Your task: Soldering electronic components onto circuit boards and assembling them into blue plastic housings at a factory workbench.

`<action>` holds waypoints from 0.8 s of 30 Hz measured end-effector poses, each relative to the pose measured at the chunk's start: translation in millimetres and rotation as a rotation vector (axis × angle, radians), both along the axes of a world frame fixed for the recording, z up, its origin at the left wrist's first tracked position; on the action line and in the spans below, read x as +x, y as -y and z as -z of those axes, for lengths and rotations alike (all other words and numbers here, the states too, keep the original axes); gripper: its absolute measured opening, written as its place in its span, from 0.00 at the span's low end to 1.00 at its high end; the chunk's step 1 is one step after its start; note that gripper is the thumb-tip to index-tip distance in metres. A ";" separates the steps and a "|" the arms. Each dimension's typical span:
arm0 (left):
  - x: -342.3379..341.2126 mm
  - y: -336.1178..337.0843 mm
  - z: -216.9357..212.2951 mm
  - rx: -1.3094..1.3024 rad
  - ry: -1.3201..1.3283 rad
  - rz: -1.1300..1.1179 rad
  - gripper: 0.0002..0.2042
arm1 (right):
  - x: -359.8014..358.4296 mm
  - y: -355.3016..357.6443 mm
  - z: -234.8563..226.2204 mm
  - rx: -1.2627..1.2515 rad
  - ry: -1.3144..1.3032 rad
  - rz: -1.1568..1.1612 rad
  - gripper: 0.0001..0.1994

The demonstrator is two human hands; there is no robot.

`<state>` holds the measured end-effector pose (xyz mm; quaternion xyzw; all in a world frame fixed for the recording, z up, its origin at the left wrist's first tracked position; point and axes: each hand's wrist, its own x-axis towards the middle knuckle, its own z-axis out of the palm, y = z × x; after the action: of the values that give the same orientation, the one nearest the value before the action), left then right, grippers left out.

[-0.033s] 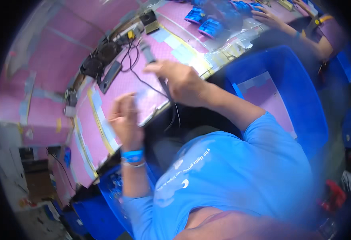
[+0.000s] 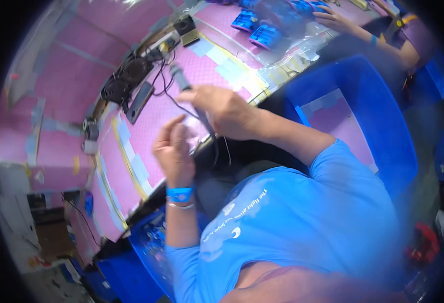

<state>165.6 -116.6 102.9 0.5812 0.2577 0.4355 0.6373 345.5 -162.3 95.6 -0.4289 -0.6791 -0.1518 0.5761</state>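
My right hand [image 2: 227, 111] is wrapped round a dark, slim corded hand tool with a grey cylindrical end [image 2: 180, 78]. That end points away from me over the pink table [image 2: 217, 68], and a black cable [image 2: 179, 105] runs near it. Its exact kind is not clear. Lower and to the left, my left hand [image 2: 174, 151] is raised at the table's near edge. Its fingers are curled and the thumb is close to the index finger. Whatever lies between them is too small or blurred to name. A blue band [image 2: 180, 195] circles the left wrist.
Round black fans [image 2: 136, 69], a dark oblong box [image 2: 141, 102] and a white power strip [image 2: 167, 43] line the table's back. Blue moulded parts [image 2: 263, 36] lie at the far right near another person's hand [image 2: 333, 20]. A large blue bin [image 2: 396, 126] stands right.
My left hand has shifted to the right, closer to the right hand. The tool and right hand have moved slightly left. The view has shifted a little.
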 end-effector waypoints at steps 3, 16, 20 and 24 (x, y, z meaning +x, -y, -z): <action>16.3 -2.7 28.3 -0.257 0.088 0.021 0.14 | -9.1 -11.2 7.1 -0.120 0.112 -0.045 0.20; -34.6 -51.1 43.4 -0.411 0.121 -0.081 0.17 | 108.7 -34.6 35.0 -0.135 0.188 0.633 0.34; -76.4 -68.3 74.0 -0.330 0.157 -0.219 0.14 | 175.1 -13.4 40.4 -0.294 0.192 0.932 0.39; -82.7 -57.3 74.7 -0.375 0.203 -0.260 0.12 | 177.5 -16.7 43.2 -0.476 0.359 1.070 0.41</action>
<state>82.8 -59.3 28.2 0.3679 0.3414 0.5146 0.6952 523.0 -145.6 52.4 -0.7951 -0.4712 -0.3339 0.1850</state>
